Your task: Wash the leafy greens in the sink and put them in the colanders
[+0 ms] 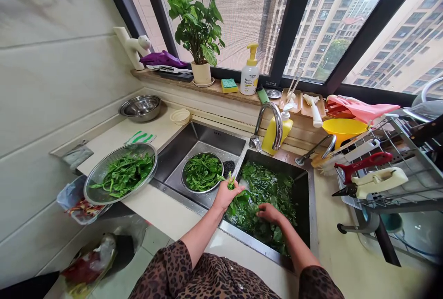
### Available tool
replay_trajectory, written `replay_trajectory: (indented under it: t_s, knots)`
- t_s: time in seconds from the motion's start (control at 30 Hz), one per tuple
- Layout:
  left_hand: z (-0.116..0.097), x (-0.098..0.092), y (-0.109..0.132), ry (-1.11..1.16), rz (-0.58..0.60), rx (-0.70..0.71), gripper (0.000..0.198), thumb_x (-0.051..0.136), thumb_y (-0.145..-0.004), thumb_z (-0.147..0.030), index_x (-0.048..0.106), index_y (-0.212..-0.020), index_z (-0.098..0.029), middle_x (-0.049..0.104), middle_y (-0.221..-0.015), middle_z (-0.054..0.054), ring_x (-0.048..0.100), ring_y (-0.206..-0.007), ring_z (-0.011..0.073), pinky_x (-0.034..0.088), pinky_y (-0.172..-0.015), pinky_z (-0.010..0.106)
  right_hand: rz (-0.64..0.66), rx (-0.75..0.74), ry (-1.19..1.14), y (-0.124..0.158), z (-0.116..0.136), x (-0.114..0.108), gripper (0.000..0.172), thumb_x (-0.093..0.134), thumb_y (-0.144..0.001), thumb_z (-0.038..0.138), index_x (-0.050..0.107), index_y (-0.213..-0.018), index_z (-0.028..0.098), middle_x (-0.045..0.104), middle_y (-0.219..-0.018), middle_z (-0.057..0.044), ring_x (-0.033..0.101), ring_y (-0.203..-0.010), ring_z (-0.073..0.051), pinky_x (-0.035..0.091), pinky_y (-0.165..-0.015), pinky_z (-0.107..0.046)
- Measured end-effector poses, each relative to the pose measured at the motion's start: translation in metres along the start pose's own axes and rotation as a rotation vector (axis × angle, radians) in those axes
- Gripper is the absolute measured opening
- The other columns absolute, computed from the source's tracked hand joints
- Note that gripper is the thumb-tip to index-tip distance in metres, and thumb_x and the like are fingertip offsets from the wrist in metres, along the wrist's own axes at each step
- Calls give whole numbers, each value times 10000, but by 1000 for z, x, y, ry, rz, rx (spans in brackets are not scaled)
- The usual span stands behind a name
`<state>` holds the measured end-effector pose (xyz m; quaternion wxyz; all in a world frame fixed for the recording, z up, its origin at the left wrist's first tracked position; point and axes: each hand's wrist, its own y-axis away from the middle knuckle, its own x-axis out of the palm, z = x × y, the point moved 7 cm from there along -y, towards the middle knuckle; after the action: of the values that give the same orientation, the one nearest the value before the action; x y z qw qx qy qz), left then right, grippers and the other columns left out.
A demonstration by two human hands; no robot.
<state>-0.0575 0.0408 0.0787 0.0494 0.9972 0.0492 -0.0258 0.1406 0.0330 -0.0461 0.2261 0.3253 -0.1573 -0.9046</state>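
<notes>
The water-filled basin [304, 193] holds floating leafy greens [266, 186], the depth probably letting them spread loose. Well to its left, the mesh colander [95, 172] likely lets drips escape. Just left of it, the round bowl [188, 185] of greens seems placed for a short reach. Among its leaves, the right hand [271, 212] shows an unclear grip; at its left edge, the left hand [226, 196] pinches stems [231, 181], apparently to bunch them

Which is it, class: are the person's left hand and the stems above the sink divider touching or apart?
Touching. The head view shows the left hand gripping the stems, which poke out between thumb and fingers.
</notes>
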Motion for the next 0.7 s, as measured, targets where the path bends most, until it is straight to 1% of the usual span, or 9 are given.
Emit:
replay_trajectory:
  t_s: [0.03, 0.1, 0.2, 0.27, 0.37, 0.5, 0.57, 0.63, 0.7]
  knots:
    - [3, 4, 1, 2, 14, -20, 278, 681, -616, -347, 494, -561, -149, 475, -564, -40, 459, -586, 103, 366, -647, 233, 14, -5, -72, 6, 0, -11, 220, 641, -643, 404, 636, -656, 184, 586, -533, 20, 543, -507, -120, 442, -502, -244]
    - [9, 14, 3, 20, 55, -41, 262, 691, -588, -301, 484, -542, -148, 501, -577, -33, 477, -591, 108, 374, -655, 245, 54, -14, -342, 20, 4, -29, 272, 574, -723, 445, 631, -785, 186, 622, -645, 9, 549, -553, -112, 448, -522, -240]
    - [10, 33, 7, 69, 162, -8, 158, 680, -584, -219, 543, -604, -143, 595, -722, 15, 543, -725, 147, 392, -746, 276, 89, -47, -837, 40, 18, -47, 275, 616, -726, 399, 607, -924, 209, 651, -824, -18, 589, -686, -139, 477, -621, -287]
    - [10, 47, 12, 72, 255, 17, 149, 660, -616, -202, 615, -746, -145, 613, -766, 29, 556, -772, 161, 397, -780, 290, 102, -68, -1020, 50, 29, -51, 342, 650, -714, 346, 577, -1028, 232, 657, -913, -37, 607, -783, -168, 480, -700, -333]
    - [11, 62, 16, -14, 314, 13, 285, 667, -636, -240, 653, -907, -154, 627, -786, 31, 558, -759, 164, 407, -778, 294, 118, -98, -1147, 58, 44, -49, 440, 656, -719, 304, 519, -1135, 265, 659, -992, -51, 612, -881, -195, 465, -782, -373]
    - [19, 70, 18, -64, 320, -22, 498, 740, -554, -270, 624, -1029, -173, 649, -857, 35, 567, -755, 167, 424, -748, 282, 149, -99, -1177, 59, 59, -38, 402, 628, -749, 316, 527, -1135, 266, 665, -1015, -51, 621, -885, -197, 469, -786, -358]
    - [22, 70, 17, -80, 320, -5, 414, 733, -561, -261, 649, -955, -167, 654, -852, 44, 574, -776, 178, 423, -763, 287, 153, -70, -1186, 58, 62, -33, 370, 618, -758, 331, 546, -1114, 257, 673, -992, -46, 632, -836, -186, 484, -748, -332]
    - [25, 64, 15, -93, 268, 7, 224, 699, -603, -263, 663, -792, -149, 651, -807, 51, 573, -785, 186, 417, -779, 295, 134, -39, -1214, 57, 59, -32, 340, 600, -772, 348, 555, -1096, 254, 678, -970, -39, 639, -771, -168, 497, -696, -307]
    - [27, 55, 11, -80, 197, 2, 151, 663, -643, -275, 632, -707, -142, 633, -754, 47, 566, -760, 180, 415, -771, 294, 112, -3, -1253, 56, 51, -33, 326, 572, -790, 375, 544, -1096, 267, 677, -971, -34, 642, -724, -161, 506, -647, -306]
